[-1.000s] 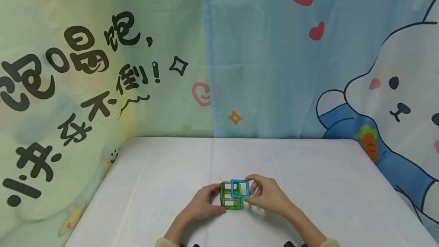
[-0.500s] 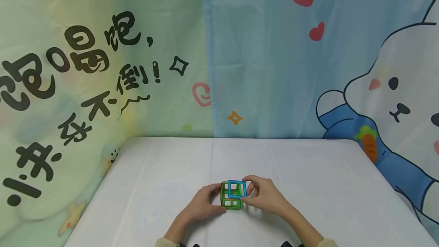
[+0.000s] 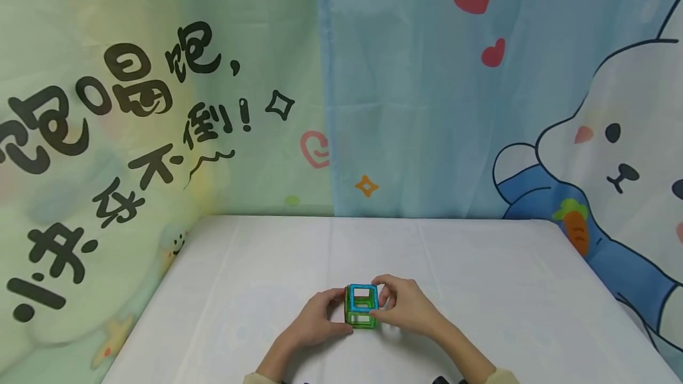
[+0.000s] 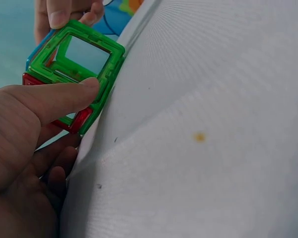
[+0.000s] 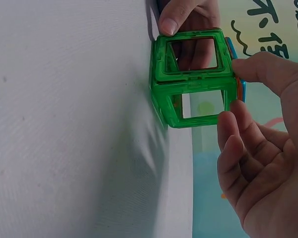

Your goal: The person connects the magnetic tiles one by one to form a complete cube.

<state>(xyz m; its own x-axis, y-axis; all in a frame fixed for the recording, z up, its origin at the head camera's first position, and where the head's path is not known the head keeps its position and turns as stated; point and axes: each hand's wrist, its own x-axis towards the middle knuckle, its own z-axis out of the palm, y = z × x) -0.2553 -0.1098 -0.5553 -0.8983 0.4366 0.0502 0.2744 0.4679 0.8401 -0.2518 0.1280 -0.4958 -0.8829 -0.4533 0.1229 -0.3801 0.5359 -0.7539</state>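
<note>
On the table stands a cube of magnetic tiles (image 3: 349,319), with green frames and a red one (image 4: 82,120) at the side by my left palm. My left hand (image 3: 319,319) holds it from the left, thumb on the near side, fingers behind. A blue square magnetic tile (image 3: 364,286) lies over the top of the cube. My right hand (image 3: 408,306) pinches this tile at its right side between thumb and fingers. In the right wrist view the blue tile's edge (image 5: 244,91) shows flush along the green cube (image 5: 191,79); whether it fully touches I cannot tell.
A white cloth covers the table (image 3: 256,265). Behind it hangs a printed curtain (image 3: 395,105), with a cartoon bear (image 3: 640,93) on the right and black lettering on the left.
My right hand has moved left with the blue tile, from beside and above the cube's right part to squarely over its top. The left hand and cube stay in place.
</note>
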